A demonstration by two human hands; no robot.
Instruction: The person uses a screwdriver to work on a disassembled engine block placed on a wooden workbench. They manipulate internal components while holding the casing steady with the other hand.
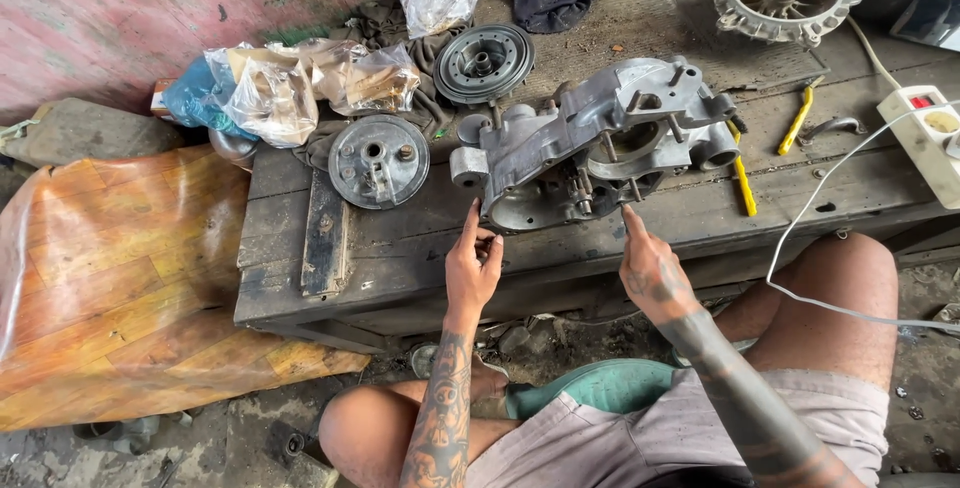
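Sitting at a worn wooden bench (400, 258) by a pink wall, we are looking down at a grey engine case (590, 143) lying in the middle of the boards. Our left hand (472, 266) is raising its index finger up to the case's lower left edge, the other fingers loosely curled and holding nothing. Our right hand (650, 270) is pointing its index finger at the case's lower rim, just touching or nearly so, the rest folded in. Two round metal discs (379, 161) are lying left of the case, plastic bags (290, 88) beyond them. Yellow-handled pliers (797, 118) and a white power strip (925, 138) are resting to the right.
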